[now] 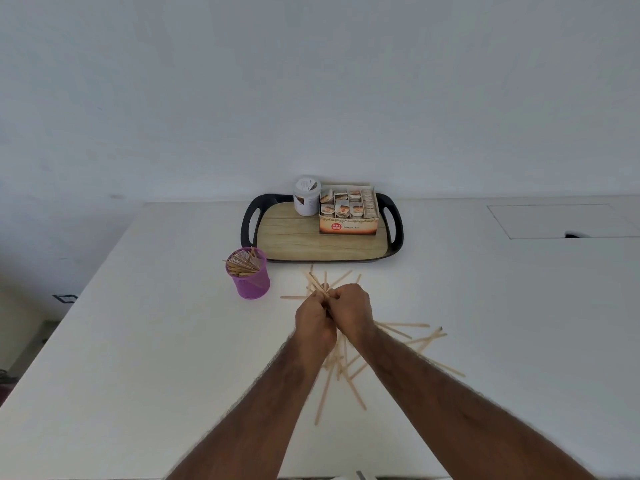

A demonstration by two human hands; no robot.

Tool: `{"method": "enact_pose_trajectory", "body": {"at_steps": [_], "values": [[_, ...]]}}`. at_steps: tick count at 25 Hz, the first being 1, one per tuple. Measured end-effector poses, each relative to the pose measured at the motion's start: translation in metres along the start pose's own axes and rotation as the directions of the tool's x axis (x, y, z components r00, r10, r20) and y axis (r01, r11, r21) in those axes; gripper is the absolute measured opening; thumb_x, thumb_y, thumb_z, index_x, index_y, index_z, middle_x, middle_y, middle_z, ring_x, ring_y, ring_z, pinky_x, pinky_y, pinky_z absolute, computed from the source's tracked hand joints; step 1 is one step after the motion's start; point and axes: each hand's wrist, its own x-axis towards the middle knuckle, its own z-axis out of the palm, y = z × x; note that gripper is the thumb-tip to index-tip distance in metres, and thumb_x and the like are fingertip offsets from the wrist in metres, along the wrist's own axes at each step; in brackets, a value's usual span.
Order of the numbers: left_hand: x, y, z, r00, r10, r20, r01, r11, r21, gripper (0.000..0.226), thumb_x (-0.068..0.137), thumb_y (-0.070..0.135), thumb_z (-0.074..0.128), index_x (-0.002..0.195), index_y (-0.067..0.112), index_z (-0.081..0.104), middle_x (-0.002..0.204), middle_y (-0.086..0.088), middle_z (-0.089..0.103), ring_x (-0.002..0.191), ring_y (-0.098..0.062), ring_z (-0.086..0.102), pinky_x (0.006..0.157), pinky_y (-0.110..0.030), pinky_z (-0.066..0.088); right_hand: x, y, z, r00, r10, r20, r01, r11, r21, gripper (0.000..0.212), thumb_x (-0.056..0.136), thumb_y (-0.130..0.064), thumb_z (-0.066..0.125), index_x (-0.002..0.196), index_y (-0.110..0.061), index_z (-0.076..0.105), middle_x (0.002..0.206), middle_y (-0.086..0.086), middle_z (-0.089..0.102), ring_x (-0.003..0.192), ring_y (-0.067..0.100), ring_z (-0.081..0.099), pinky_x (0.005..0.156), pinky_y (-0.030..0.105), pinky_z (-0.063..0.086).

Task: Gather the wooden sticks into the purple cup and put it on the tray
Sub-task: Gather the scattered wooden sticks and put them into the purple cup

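Pinching a small bundle of wooden sticks between both fists: left grip and right grip pressed together, curled tight round the bundle, with stick tips fanning out past the knuckles. Scattered beneath and beside the forearms, loose sticks crossing on the desk, some hidden under the wrists. Standing upright on the desk to the left, apart from both fists, purple cup packed with sticks. Just beyond its far side, black-rimmed tray with a wood-look floor, carrying a white jar and an open tea box side by side at the far edge.
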Motion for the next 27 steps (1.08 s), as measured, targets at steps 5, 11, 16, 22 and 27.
{"method": "enact_pose_trajectory", "body": {"at_steps": [5,11,16,22,27], "values": [[-0.003,0.0,0.004,0.999,-0.024,0.039,0.026,0.999,-0.042,0.034,0.107,0.014,0.042,0.131,0.003,0.063,0.133,-0.019,0.064,0.126,-0.03,0.06,0.113,-0.045,0.043,0.003,-0.003,0.005,0.999,-0.013,0.037,0.014,1.0,-0.018,0.036,0.093,-0.015,0.06,0.058,-0.018,0.063,0.057,-0.002,0.061,0.054,0.01,0.056,0.05,0.022,0.042],[-0.005,0.001,0.007,0.996,0.012,0.087,-0.012,1.0,-0.005,0.032,0.108,0.022,0.045,0.13,0.012,0.067,0.132,-0.015,0.066,0.127,-0.027,0.059,0.115,-0.045,0.041,0.007,-0.003,0.011,0.997,-0.032,0.07,0.028,0.998,0.051,0.033,0.097,-0.02,0.053,0.067,-0.009,0.064,0.063,0.003,0.062,0.057,0.013,0.056,0.05,0.023,0.039],[-0.005,0.002,0.007,0.988,0.02,0.152,-0.031,0.997,0.068,0.034,0.108,0.019,0.041,0.125,0.011,0.069,0.125,-0.014,0.07,0.122,-0.024,0.063,0.112,-0.042,0.045,0.01,-0.002,0.013,0.998,-0.034,0.044,0.026,0.985,0.169,0.021,0.097,-0.016,0.045,0.093,-0.007,0.064,0.086,0.006,0.068,0.081,0.021,0.067,0.071,0.036,0.057],[0.0,0.012,0.005,0.991,0.111,0.079,-0.128,0.958,0.256,0.033,0.105,0.035,0.052,0.097,0.013,0.075,0.098,-0.004,0.074,0.102,-0.015,0.067,0.096,-0.034,0.051,0.014,0.009,0.007,0.979,-0.156,0.128,0.156,0.988,0.009,0.017,0.101,-0.014,0.041,0.092,-0.016,0.056,0.087,-0.003,0.065,0.075,0.013,0.062,0.062,0.026,0.047],[0.014,0.037,0.002,0.917,0.397,-0.028,-0.362,0.861,0.358,0.013,0.103,0.019,0.054,0.099,0.014,0.066,0.092,-0.004,0.065,0.087,-0.018,0.063,0.078,-0.033,0.051,0.011,0.02,0.005,0.918,-0.304,0.254,0.373,0.878,-0.3,0.013,0.105,-0.018,0.039,0.096,-0.018,0.048,0.092,0.004,0.067,0.076,0.022,0.062,0.065,0.038,0.047]]}}
